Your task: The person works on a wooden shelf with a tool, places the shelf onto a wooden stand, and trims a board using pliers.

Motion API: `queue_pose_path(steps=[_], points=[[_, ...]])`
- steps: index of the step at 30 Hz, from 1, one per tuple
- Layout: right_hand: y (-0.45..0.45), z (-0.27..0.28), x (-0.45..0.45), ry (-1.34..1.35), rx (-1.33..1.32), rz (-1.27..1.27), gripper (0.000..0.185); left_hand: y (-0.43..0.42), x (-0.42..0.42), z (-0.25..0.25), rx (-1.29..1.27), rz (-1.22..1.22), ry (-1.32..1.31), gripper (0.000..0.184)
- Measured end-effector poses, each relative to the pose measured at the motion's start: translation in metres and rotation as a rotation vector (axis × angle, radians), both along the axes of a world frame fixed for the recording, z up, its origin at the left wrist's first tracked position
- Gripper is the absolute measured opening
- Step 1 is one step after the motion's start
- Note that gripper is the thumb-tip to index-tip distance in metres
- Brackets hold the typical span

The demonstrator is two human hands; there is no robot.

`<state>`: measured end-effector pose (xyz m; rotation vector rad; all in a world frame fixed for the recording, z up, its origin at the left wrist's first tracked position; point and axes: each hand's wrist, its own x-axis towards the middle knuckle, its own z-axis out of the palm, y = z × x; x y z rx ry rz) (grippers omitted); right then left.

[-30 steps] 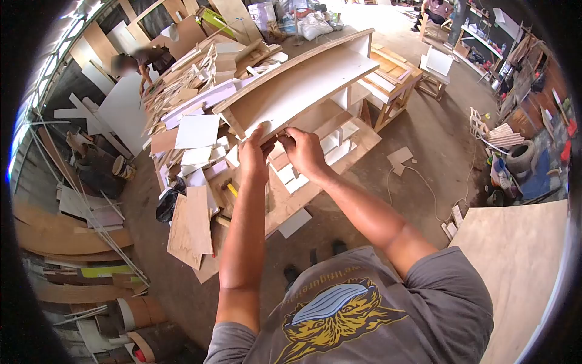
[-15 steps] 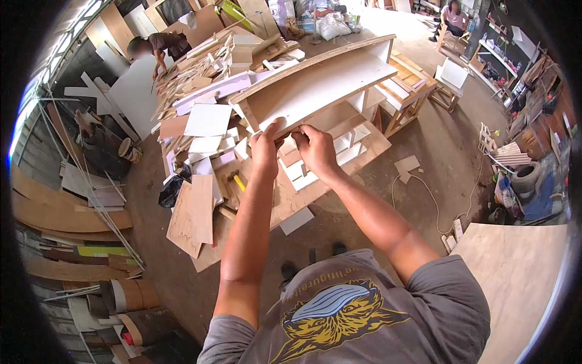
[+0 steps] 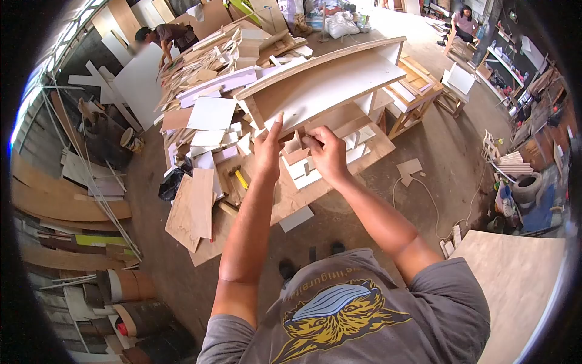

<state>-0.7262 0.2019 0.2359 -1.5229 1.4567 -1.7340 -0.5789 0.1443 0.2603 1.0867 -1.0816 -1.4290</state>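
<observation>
A wooden shelf unit (image 3: pixel 321 88) with a curved front edge and white inner faces stands tilted in front of me. My left hand (image 3: pixel 268 151) is closed at its near left corner, thumb pressed on the board and fingers curled under the edge. Just to the right, my right hand (image 3: pixel 327 151) is closed in a pinch below the same edge. What its fingertips hold is hidden or too small to name. Under the unit, white-faced wood pieces (image 3: pixel 303 180) lie on the plywood worktable (image 3: pixel 285 203).
A hammer with a yellow handle (image 3: pixel 241 178) lies left of my left forearm. Beyond it is a heap of wood offcuts (image 3: pixel 209 113), where another person (image 3: pixel 173 37) bends over. A second person (image 3: pixel 464 25) sits far right. A cord (image 3: pixel 429 193) crosses the floor.
My right hand has moved slightly right and down, away from my left hand, so the gap between them is wider. My left hand stays at the shelf's edge. The view has shifted slightly.
</observation>
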Motion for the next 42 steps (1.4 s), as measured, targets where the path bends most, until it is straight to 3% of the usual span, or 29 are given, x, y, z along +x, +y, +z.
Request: queue_pose_path(steps=[2,5,6,9,14,18,22,28,31,34,36,39,42], points=[[0.011,-0.004,0.004,0.022,-0.074,0.028,0.01,0.017,0.001,0.0,-0.046,0.011,0.012,0.064],[0.028,-0.004,0.021,0.235,-0.222,-0.032,0.009,0.038,0.023,-0.052,-0.16,-0.067,0.196,0.043],[0.033,-0.008,0.03,0.159,-0.19,0.005,0.008,0.05,0.031,-0.069,-0.164,-0.089,0.247,0.037],[0.033,-0.049,0.059,-0.113,0.179,0.236,0.01,0.082,0.058,-0.105,-0.078,-0.138,0.304,0.026],[0.021,-0.11,0.118,0.156,0.176,0.2,0.011,0.096,0.115,-0.158,0.043,0.013,0.095,0.027],[0.004,-0.17,0.167,-0.177,0.626,0.493,0.017,0.1,0.162,-0.196,0.165,0.156,0.029,0.03],[-0.024,-0.221,0.191,0.334,0.65,0.294,0.028,0.113,0.212,-0.231,0.259,0.327,0.026,0.034],[-0.069,-0.322,0.204,0.782,0.927,0.071,0.038,0.112,0.27,-0.253,0.457,0.266,0.018,0.037],[-0.069,-0.303,0.204,0.683,1.014,0.134,0.03,0.108,0.276,-0.232,0.285,0.209,-0.12,0.037],[-0.06,-0.388,0.197,0.49,0.726,-0.195,0.026,0.101,0.281,-0.238,0.299,0.213,-0.111,0.038],[-0.044,-0.36,0.187,0.383,0.759,-0.134,0.036,0.095,0.274,-0.23,0.311,0.176,-0.087,0.034],[-0.005,-0.283,0.164,0.25,0.734,0.001,0.041,0.086,0.257,-0.241,0.352,0.142,0.28,0.03],[0.039,-0.197,0.126,0.151,0.551,0.218,0.041,0.083,0.215,-0.211,0.286,0.158,0.288,0.022]])
